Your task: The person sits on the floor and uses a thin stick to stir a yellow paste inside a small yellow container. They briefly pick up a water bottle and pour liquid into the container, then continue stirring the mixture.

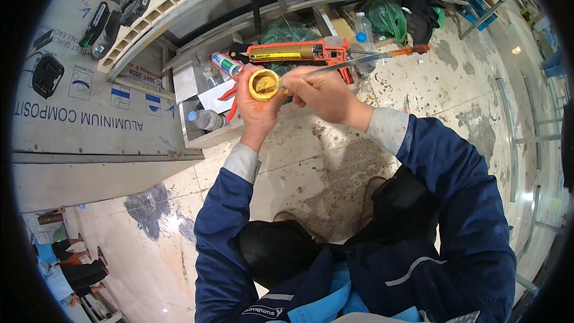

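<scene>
My left hand (258,110) is wrapped round a small round yellow pot (255,74), its open mouth turned up toward me. Yellow paste shows inside. My right hand (326,96) grips a long thin grey tool (353,61) with an orange-red end (409,51) pointing away to the right. The other end of the tool dips into the pot; its tip is partly hidden by the paste and fingers. Just beyond my hands lies an orange caulking gun (335,51), and a white sealant cartridge (226,64) is behind my left hand.
A low tray (212,139) holds tools and a clear bottle (207,120). Another bottle (363,26) stands beside a green plastic bag (382,17). A printed panel bench (78,128) is at the left, with black battery packs (48,76). The tiled floor (299,170) is stained.
</scene>
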Action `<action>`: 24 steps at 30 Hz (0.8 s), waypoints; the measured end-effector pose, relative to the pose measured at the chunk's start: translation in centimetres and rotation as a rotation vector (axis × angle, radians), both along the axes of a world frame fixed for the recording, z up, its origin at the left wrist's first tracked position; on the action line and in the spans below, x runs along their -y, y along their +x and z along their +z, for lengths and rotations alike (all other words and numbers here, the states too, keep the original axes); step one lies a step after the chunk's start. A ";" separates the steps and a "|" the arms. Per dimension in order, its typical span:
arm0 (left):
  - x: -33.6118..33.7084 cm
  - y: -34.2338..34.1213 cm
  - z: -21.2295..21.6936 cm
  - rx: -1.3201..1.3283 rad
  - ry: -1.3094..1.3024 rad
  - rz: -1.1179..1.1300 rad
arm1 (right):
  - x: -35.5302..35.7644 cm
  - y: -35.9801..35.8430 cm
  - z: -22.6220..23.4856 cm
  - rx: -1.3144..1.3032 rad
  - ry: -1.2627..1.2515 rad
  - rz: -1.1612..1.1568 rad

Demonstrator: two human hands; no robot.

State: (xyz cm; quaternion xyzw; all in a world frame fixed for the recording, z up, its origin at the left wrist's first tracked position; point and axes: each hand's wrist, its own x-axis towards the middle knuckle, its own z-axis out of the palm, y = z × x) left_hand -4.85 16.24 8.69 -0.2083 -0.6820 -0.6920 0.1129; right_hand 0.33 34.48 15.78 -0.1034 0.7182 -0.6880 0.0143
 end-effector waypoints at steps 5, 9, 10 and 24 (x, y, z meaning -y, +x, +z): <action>0.2 0.1 -0.5 0.010 -0.070 -0.034 | -0.4 0.4 0.8 -0.393 0.323 -0.134; 0.0 0.3 -0.3 0.017 -0.044 -0.070 | -0.6 0.5 0.8 -0.324 0.354 -0.276; -0.3 0.3 -0.2 0.031 -0.017 -0.078 | -0.6 0.4 0.7 -0.335 0.355 -0.273; 0.2 0.6 0.4 -0.074 -0.099 0.052 | 1.7 1.1 -0.5 -0.153 -0.023 -0.277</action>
